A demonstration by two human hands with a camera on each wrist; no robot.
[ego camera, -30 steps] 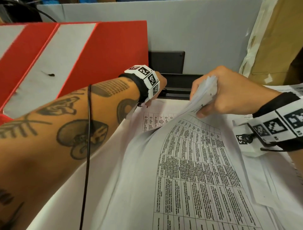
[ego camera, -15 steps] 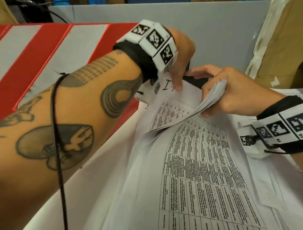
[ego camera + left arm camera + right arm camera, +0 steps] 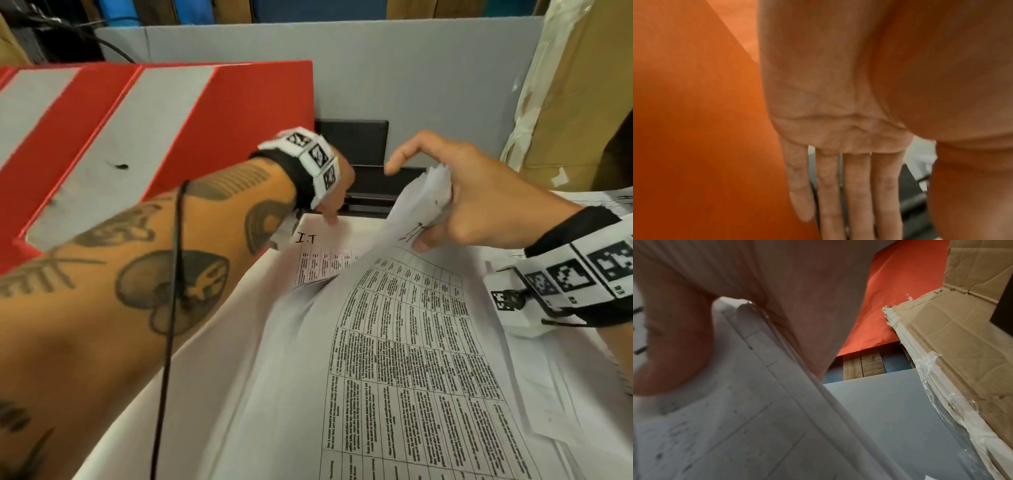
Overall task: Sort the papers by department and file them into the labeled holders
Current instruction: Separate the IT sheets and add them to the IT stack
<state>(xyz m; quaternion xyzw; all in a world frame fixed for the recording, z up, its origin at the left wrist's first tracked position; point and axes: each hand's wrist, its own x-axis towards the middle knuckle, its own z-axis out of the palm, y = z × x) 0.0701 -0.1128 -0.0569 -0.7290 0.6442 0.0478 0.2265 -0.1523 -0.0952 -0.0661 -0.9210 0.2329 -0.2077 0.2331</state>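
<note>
A stack of printed table sheets lies in front of me. My right hand grips the lifted top corner of several sheets, bent back, thumb underneath; the right wrist view shows the bundle under the thumb. Below them a sheet marked "I.T" is uncovered. My left hand reaches down onto that sheet's top edge; in the left wrist view its fingers are straight. Red and white file holders stand at the left.
A grey partition wall runs along the back with a black tray at its foot. Taped cardboard rises at the right. More loose papers lie at the right edge.
My left hand has dropped from its raised position back down onto the "I.T" sheet. My right hand has pulled the lifted sheets further up and back.
</note>
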